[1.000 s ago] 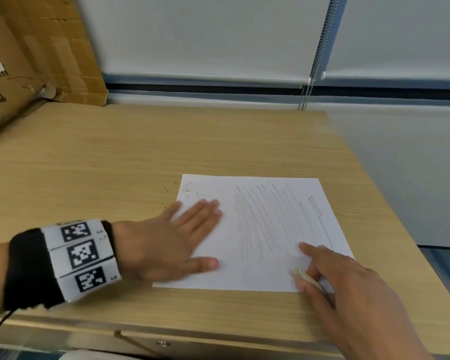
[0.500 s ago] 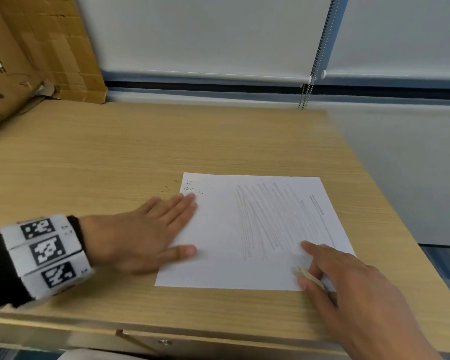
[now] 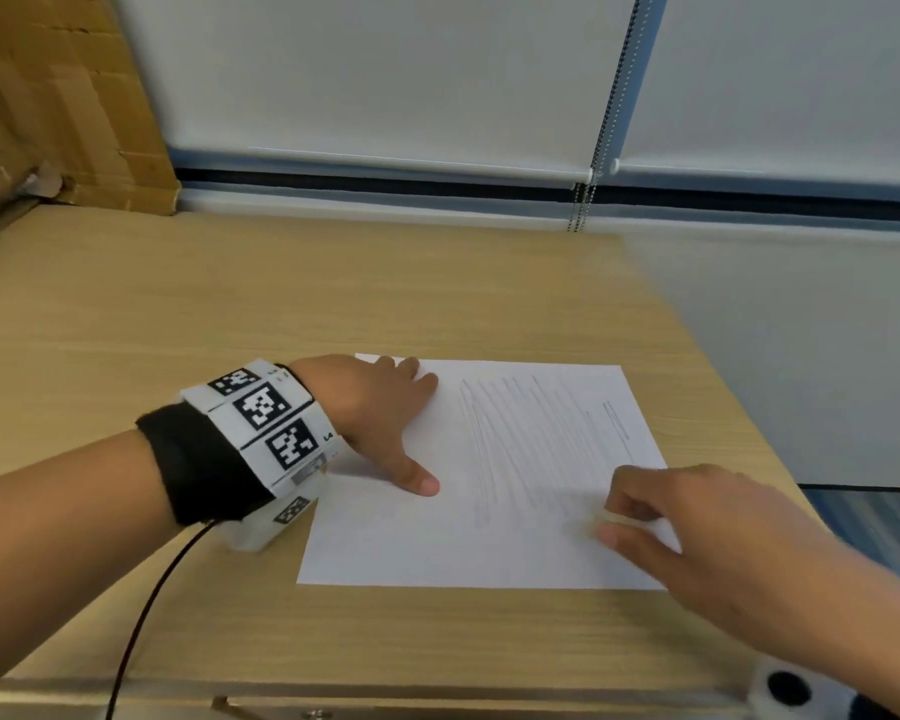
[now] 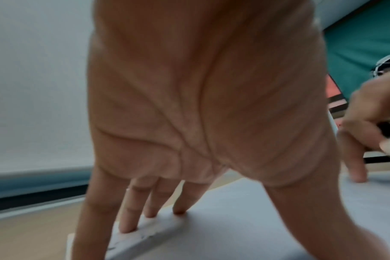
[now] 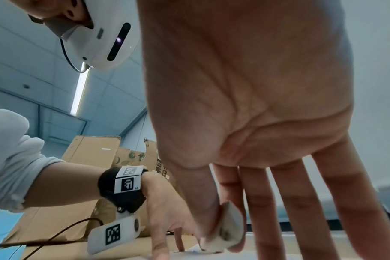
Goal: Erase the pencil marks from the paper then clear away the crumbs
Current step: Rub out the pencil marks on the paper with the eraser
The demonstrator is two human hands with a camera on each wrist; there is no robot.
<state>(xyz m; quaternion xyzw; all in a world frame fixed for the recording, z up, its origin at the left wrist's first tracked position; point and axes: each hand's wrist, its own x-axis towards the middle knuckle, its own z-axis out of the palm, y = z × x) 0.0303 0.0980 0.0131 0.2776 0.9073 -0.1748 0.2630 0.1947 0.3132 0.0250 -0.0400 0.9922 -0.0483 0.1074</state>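
Pinching eraser (image 5: 225, 234) over pencilled paper (image 3: 437, 543)

Paper (image 3: 437, 537): one white sheet, lying flat on the tabletop (image 3: 230, 314) near its front right corner. Pencil marks (image 3: 520, 439): faint grey slanted strokes across the sheet's middle and right. Eraser (image 5: 225, 234): small, off-white, worn, pinched in the right hand (image 3: 707, 532), its lower end against the sheet's right part. Crumbs: not discernible.
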